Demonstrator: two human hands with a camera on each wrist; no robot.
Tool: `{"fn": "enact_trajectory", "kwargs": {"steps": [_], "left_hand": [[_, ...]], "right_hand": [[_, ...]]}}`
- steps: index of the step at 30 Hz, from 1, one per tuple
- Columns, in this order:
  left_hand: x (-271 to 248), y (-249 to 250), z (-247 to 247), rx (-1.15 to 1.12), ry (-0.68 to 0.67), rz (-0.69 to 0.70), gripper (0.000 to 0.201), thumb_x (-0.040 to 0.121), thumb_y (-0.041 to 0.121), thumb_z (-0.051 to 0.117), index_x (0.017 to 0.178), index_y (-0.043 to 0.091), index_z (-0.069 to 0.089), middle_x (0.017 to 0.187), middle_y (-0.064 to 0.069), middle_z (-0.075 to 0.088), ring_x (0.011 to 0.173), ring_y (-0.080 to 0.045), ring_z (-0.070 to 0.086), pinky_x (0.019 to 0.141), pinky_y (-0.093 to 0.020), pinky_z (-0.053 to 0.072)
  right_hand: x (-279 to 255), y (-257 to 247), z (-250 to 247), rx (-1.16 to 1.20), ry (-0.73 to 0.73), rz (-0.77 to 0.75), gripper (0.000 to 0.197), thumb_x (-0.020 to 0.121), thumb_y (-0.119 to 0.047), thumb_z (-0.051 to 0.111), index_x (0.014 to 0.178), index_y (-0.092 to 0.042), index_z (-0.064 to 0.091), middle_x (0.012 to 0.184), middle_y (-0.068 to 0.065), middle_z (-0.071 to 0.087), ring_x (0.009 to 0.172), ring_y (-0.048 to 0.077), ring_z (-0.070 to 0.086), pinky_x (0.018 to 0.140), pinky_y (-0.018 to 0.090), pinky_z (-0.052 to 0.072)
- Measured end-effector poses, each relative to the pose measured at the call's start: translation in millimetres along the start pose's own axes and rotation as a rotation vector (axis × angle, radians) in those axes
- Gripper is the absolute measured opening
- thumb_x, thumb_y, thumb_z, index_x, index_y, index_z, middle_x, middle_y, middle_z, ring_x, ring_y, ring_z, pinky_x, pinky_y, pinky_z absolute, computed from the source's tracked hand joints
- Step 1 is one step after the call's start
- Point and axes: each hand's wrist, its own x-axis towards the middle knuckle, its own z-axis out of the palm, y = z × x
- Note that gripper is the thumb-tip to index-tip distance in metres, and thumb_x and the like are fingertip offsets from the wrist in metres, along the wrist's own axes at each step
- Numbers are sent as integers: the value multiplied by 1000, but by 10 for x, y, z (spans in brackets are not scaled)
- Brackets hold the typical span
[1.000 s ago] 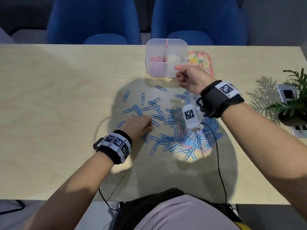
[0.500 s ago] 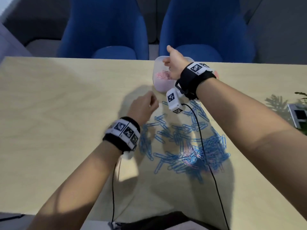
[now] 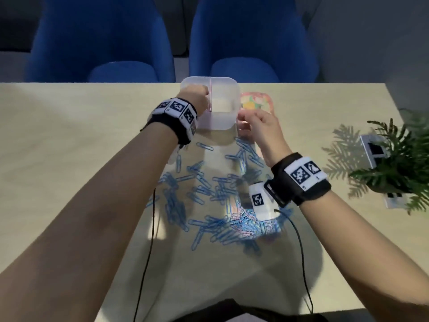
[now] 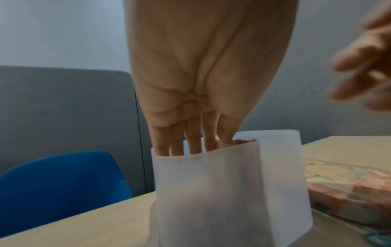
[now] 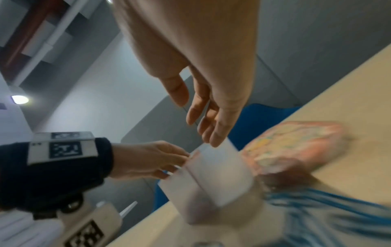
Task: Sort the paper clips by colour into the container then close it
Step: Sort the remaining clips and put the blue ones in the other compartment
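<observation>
Still early I'd say: left hand [image 3: 196, 98] has its straight fingers [image 4: 191, 142] dipped into the container's [image 3: 228, 123] left compartment, right hand [image 3: 260, 126] hangs loose-fingered just beside it, blue paper clips [image 3: 209, 196] cover the near tabletop [image 3: 69, 140], lid [image 3: 255, 103] off.

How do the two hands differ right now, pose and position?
The left hand reaches down into the container's left compartment, fingers straight and together; the right hand hangs outside its right wall, fingers loosely spread. The left is over pink clips; the right holds nothing visible. Both wear marker wristbands.
</observation>
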Motion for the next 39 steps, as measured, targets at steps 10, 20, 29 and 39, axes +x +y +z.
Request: {"fn": "enact_trajectory", "kwargs": {"steps": [10,20,29,39], "left_hand": [[-507,-640,416,-198,194,-395,25,91,24,42,106,13,59,114,-12,64,102,-36,58,77,-35,42],[-622,-509,720,-152,1,-308,21,87,24,60,79,4,59,83,-15,57,77,-32,54,75,-37,46],[-949,-588,785,-117,74,-270,24,87,16,60,101,-3,59,109,-23,62,101,-37,57,83,-41,44],[-1004,-591,862,-22,19,-334,35,90,29,57,102,-3,56,110,-22,57,101,-40,56,84,-45,45]], "right_hand": [[-582,959,-587,-554,-27,69,31,84,1,56,66,-24,60,70,-3,63,53,-6,56,64,14,44],[-1044,937,-319,-993,-224,69,24,71,-33,72,80,-20,54,82,3,65,79,25,58,68,33,43],[-893,996,-315,-540,-84,58,14,79,4,60,89,-3,68,57,-1,53,52,6,52,60,20,43],[-895,992,-358,-443,-132,222,17,89,-11,53,75,-2,57,65,4,52,53,12,51,53,25,41]]}}
